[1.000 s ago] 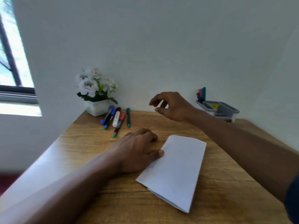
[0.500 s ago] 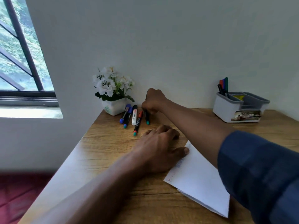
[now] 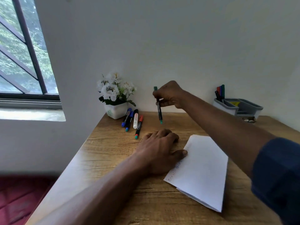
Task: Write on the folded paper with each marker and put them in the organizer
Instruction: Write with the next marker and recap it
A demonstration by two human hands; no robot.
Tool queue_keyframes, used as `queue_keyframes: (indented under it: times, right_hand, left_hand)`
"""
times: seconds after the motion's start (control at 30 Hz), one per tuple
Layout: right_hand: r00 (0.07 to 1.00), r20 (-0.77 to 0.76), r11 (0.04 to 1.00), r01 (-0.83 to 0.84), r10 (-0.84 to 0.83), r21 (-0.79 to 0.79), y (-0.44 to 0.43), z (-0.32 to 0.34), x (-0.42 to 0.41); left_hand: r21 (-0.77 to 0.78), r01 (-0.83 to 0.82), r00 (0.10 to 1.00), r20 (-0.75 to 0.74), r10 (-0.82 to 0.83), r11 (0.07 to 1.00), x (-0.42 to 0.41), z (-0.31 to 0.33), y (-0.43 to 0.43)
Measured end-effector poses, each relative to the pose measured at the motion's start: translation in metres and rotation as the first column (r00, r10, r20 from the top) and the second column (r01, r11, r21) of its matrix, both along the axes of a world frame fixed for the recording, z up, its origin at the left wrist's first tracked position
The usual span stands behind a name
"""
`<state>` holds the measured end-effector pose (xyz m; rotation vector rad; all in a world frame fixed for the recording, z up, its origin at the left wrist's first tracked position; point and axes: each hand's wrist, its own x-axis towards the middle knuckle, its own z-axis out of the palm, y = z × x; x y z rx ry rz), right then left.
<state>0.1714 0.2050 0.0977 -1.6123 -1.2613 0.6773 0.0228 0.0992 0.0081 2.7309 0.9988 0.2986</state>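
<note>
- Beyond the left hand (image 3: 159,150), slightly to its left: four markers (image 3: 132,120) lie on the table (image 3: 113,159), long axes pointing away.
- Left hand palm-down, fingers relaxed, thumb touching the left edge of the folded paper (image 3: 203,169).
- Right hand (image 3: 170,95), held high beyond the left, pinches the green marker (image 3: 159,111); axis near-vertical. Paper lies below and nearer, so the likely move is down and back.
- Right of the forearm: organizer (image 3: 227,109), upright markers inside, count unclear. Writing on paper illegible; marker capped or not, cannot tell.
</note>
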Motion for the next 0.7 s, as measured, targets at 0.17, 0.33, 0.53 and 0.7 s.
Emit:
queue_keyframes:
  times: [0.17,0.33,0.53,0.7]
  right_hand:
    - [0.971,0.238,0.943,-0.055,-0.026,0.328,-0.087,0.017,0.037]
    - [0.764,0.642,0.879,-0.255,-0.073,0.404,-0.165,-0.038,0.063]
    - [0.557,0.831,0.9,-0.364,0.006,0.238,-0.182,-0.079,0.067]
    - [0.385,0.922,0.828,-0.504,-0.04,0.246,-0.187,-0.081,0.058]
  left_hand:
    - [-0.002,0.007,1.0,-0.011,-0.007,1.0,-0.001,0.004,-0.003]
    - [-0.011,-0.001,0.997,0.081,0.002,1.0,-0.004,0.004,-0.002]
    - [-0.056,-0.002,0.92,0.39,0.024,0.998,-0.009,0.004,-0.004]
    - [0.199,0.039,0.847,0.513,-0.138,0.979,-0.008,0.006,-0.006]
